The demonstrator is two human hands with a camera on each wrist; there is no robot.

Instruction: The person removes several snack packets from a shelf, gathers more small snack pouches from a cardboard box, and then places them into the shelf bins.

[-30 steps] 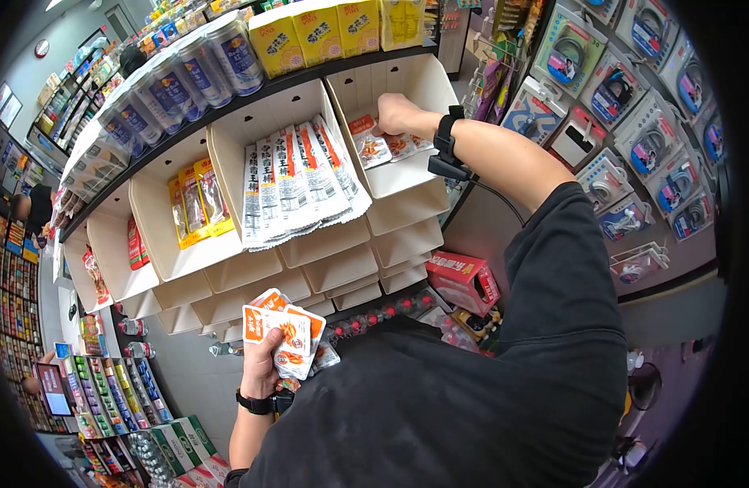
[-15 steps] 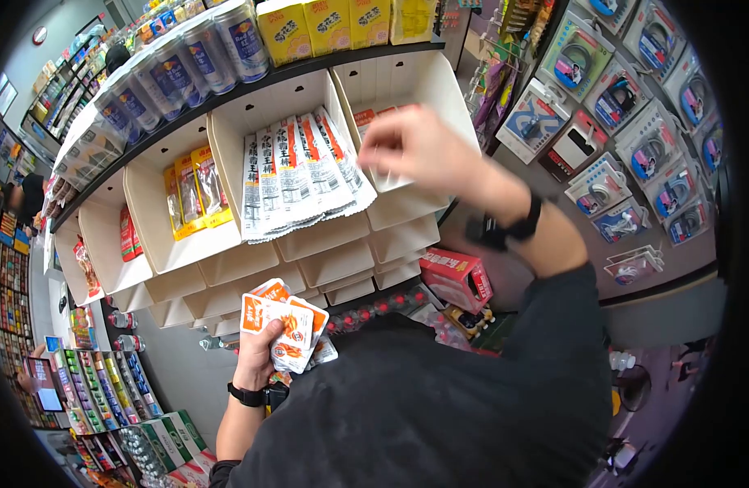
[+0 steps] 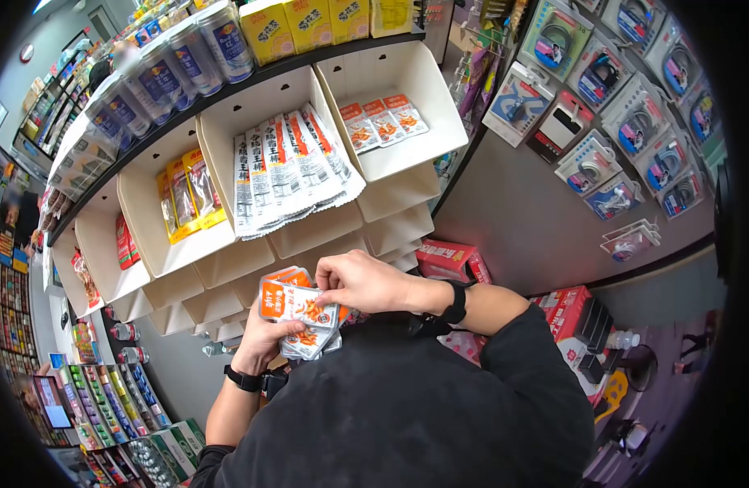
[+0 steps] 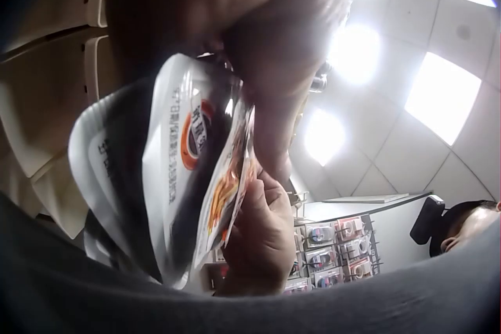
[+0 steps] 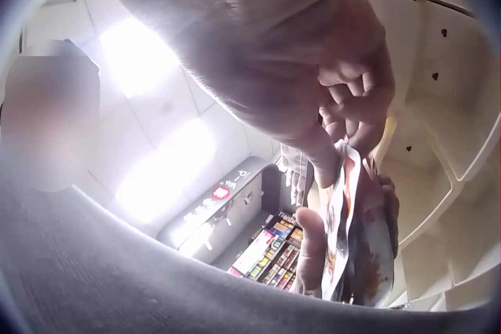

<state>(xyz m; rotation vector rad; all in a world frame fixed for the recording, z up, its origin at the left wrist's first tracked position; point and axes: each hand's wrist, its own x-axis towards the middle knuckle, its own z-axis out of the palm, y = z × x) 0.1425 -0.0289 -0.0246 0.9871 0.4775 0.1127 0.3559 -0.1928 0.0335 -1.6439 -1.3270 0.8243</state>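
Note:
My left hand [image 3: 259, 337] grips a fanned bunch of orange-and-white snack packets [image 3: 308, 342], thumb across the front. With thumb and fingertips, my right hand [image 3: 366, 283] pinches the upper edge of the front packet, which overlaps the others in the bunch. In the left wrist view the packets [image 4: 174, 162] stand spread apart, and the right hand [image 4: 262, 232] is at the front one. The left thumb [image 5: 310, 248] shows beside the packets in the right wrist view. Three matching packets [image 3: 385, 124] lie side by side in the right-hand cream bin [image 3: 415, 154].
Neighbouring bins hold long white stick packs [image 3: 289, 171] and yellow packs [image 3: 186, 195]. Drink cans [image 3: 197, 61] and yellow cartons [image 3: 305, 28] line the shelf above. Hanging accessories [image 3: 598, 122] cover a panel at right; a red box [image 3: 452, 262] sits low behind the right forearm.
My right hand has come out of the right-hand bin, down and left to the bunch, and now pinches a packet. Three packets in that bin are now uncovered. The left hand keeps its grip.

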